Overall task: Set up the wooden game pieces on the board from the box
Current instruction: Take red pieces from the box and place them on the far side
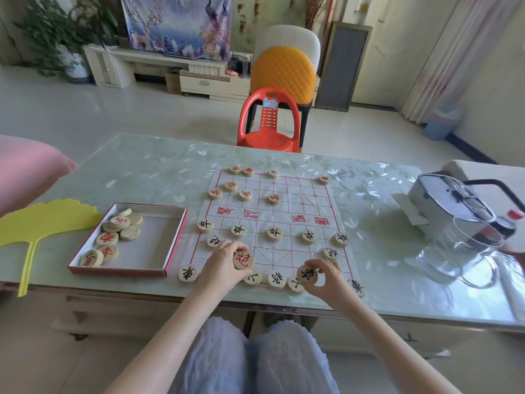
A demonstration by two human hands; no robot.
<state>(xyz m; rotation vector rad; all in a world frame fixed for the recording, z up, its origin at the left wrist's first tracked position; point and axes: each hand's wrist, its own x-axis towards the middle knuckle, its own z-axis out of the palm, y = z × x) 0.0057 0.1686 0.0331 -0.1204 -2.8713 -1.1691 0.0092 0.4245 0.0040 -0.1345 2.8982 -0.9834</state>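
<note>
2 hands busy: left hand (224, 268) pinches a red-marked piece (243, 260) over the board's (301, 194) near-left part. Right hand (326, 277) pinches a black-marked piece (307, 274) over the near row. Board's near edge is right by the desk (142, 172) front edge, so that row sits almost at the lip. Box (159, 237) w/ leftover pieces (113, 237) is just beside the board's left edge. Bare desk behind the box & between board and glass jug (468, 251).

The green-patterned table (147, 172) is carrying the paper board (295, 194) at its middle. The open box (153, 245) and a yellow fan (48, 217) are lying left, while a glass jug (466, 251) and a white case (443, 203) are sitting right.
</note>
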